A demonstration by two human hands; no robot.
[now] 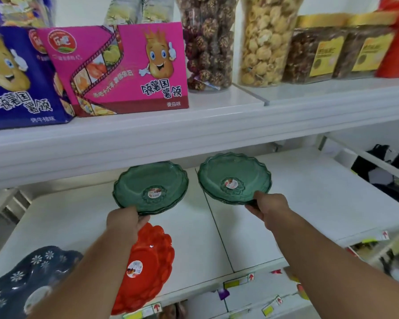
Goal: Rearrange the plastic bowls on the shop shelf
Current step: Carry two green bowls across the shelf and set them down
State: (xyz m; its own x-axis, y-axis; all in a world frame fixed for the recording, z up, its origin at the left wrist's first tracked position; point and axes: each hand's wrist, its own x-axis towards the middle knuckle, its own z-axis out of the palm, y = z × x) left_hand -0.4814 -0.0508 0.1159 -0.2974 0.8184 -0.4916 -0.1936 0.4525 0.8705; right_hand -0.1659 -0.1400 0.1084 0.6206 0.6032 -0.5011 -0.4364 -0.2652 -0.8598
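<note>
My left hand [127,221] is clamped on the near rim of the left green stack [150,190]; my right hand [268,207] grips the near rim of the right green stack [234,178]; the hands are well apart, one stack each. Both stacks lie straight ahead of their hands, tilted up toward me, the right one set slightly deeper; they sit just beside each other, not touching, either side of the seam in the white shelf [309,199]. Under my left forearm lies the red bowl [152,261], with the dark blue bowl [32,272] near the front edge. I judge the open room is to the right, where the shelf is bare; overhead, the upper shelf [148,134] limits lifting.
</note>
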